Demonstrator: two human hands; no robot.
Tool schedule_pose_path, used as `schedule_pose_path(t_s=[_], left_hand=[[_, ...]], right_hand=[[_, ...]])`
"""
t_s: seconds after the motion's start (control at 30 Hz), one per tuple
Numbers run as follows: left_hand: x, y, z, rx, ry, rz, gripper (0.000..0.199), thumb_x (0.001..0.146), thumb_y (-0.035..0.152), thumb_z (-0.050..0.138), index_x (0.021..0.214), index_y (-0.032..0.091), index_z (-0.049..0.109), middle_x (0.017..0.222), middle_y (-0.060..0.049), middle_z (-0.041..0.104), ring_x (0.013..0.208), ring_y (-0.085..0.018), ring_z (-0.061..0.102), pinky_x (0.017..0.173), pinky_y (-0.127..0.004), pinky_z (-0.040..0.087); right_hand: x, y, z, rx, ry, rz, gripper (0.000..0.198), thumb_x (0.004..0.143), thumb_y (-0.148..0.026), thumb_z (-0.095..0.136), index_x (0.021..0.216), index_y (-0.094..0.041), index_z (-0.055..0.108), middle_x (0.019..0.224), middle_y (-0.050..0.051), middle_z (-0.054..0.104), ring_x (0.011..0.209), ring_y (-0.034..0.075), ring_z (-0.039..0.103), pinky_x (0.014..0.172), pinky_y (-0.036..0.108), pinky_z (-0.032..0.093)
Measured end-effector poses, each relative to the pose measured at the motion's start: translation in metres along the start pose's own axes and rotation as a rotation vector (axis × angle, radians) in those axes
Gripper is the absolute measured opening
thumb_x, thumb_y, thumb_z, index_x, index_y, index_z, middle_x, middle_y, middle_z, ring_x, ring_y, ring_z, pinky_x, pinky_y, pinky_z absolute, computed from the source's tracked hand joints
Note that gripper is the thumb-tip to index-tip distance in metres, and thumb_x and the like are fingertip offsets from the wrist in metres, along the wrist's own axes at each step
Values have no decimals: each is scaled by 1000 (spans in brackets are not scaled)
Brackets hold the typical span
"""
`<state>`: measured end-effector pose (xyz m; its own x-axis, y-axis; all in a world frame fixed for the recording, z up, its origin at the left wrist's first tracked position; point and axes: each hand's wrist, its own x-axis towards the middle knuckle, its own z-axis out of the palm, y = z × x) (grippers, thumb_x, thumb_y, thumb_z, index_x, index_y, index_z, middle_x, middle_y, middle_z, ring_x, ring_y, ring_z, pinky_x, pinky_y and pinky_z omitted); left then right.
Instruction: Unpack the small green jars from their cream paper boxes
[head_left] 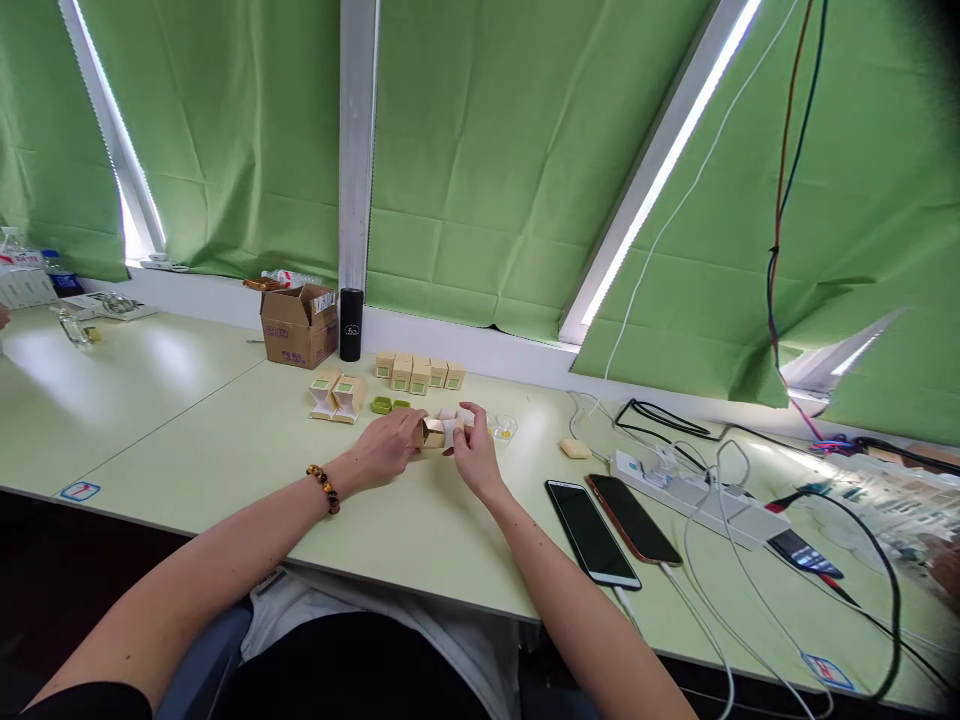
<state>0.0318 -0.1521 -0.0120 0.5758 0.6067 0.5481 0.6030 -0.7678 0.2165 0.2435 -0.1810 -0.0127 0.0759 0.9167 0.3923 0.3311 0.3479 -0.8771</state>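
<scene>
- Green curtains hang over the slanted windows, and I guess they are there to keep the sun out.
- The long pale table holds everything up, with a bare patch in front of the person's tummy, which gives the arms room to rest.
- A brown cardboard box stands at the back, out of the arms' way.
- A white power strip lies on the right, with its messy wires off to that side.
- Two phones lie flat near it, likely so their white cables can reach.
- A black tumbler stands upright just beside the cardboard box.
- The left hand has its fingers closed on the left side of a small tan box, maybe to keep it steady. That box is right in front of the person.
- The right hand pinches a white piece at the box's other end. I can't tell if it is a flap.
- Closed tan boxes sit close together behind, perhaps to save room.
- Little green cases sit near the left hand, easy to reach.
</scene>
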Motion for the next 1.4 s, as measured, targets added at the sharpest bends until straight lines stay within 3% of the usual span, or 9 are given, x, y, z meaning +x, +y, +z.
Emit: schedule_pose_path(t_s=[0.23,0.43,0.57,0.67,0.8,1.03,1.17,1.27,1.4], left_hand=[[3,4,-6,-144,16,-65,47,93,20,57,138,24,44,128,-13,64,112,-29,64,94,-46,54],[4,6,-6,-178,-8,-6,40,94,17,55,133,24,51,124,-12,64,119,-30,59,102,-47,51],[3,5,-3,-165,-19,-2,55,93,16,55,147,26,46,132,-13,61,125,-31,56,107,-50,50],[3,4,-2,-161,-20,-4,65,94,16,54,156,26,38,134,-14,60,126,-31,56,108,-50,50],[3,3,0,-160,-25,-7,71,93,15,56,160,26,33,132,-14,60,122,-30,57,106,-51,51],[2,-4,8,-172,20,-5,74,91,11,58,160,24,34,133,-15,60,126,-31,55,108,-52,50],[2,-5,9,-170,36,14,71,94,13,58,160,25,34,133,-15,60,127,-31,55,107,-51,51],[2,-4,8,-161,35,25,70,96,15,58,160,25,34,131,-14,60,125,-30,57,106,-50,51],[2,-2,6,-116,36,30,71,94,13,58,160,24,33,132,-15,60,124,-30,56,106,-50,52]], right_hand=[[6,0,-1,170,51,42,51,96,-54,50,138,-28,35,114,7,70,78,18,71,65,36,67],[10,7,-4,78,155,-35,44,97,-37,49,139,-28,39,144,14,53,102,23,69,71,39,67],[12,13,-9,-131,215,-198,42,93,-18,45,134,-26,54,141,14,48,114,24,63,92,46,62],[12,16,-11,-323,244,-322,44,87,-7,44,116,-26,71,135,13,51,132,29,50,100,52,57],[9,17,-11,-514,164,-465,50,76,4,47,93,-29,81,133,10,59,139,34,37,103,60,53],[5,12,-11,-520,174,-657,39,68,8,51,64,-24,72,128,6,65,138,34,38,106,57,49],[3,12,-8,-556,38,-730,33,65,6,54,57,-22,69,142,3,61,143,36,33,110,59,46],[1,12,-3,-565,-38,-712,29,65,3,56,54,-22,66,143,3,62,143,38,33,108,59,46],[1,10,-3,-483,68,-623,27,68,-1,56,55,-24,63,124,6,72,136,36,40,108,58,45]])
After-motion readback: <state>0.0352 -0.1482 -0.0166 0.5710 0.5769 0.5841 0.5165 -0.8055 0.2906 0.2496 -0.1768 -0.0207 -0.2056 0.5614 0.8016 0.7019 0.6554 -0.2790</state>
